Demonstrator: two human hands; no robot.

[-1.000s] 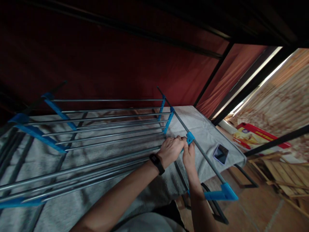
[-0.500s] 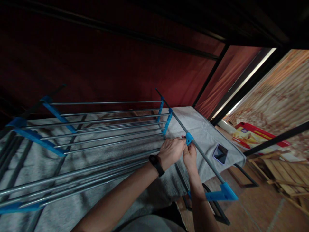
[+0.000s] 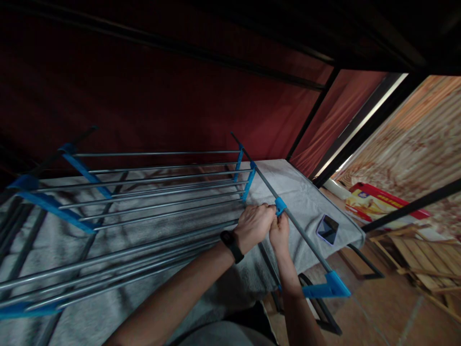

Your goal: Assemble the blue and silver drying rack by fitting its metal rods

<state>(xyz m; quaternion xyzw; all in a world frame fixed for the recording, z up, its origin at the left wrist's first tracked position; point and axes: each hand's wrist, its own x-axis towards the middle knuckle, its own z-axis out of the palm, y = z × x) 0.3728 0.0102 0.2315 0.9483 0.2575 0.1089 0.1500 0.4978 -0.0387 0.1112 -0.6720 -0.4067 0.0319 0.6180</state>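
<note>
A drying rack [image 3: 151, 192] of grey metal rods with blue plastic joints lies across a grey blanket [image 3: 309, 202]. My left hand [image 3: 255, 224], a black band on its wrist, is closed round the ends of the near rods beside a blue connector [image 3: 280, 205] on the rack's end rail. My right hand [image 3: 279, 234] pinches that connector from below, its fingers curled against it. Both hands touch each other at the joint.
A phone [image 3: 327, 229] lies on the blanket near its right edge. Dark red fabric and black bars close in behind and overhead. A red and yellow box [image 3: 374, 204] and wooden slats [image 3: 425, 264] sit on the floor at right. Another blue bracket [image 3: 326, 288] juts out near my right forearm.
Both hands have stayed at the blue connector, shifting only slightly left and closer together. The rack has not visibly moved.
</note>
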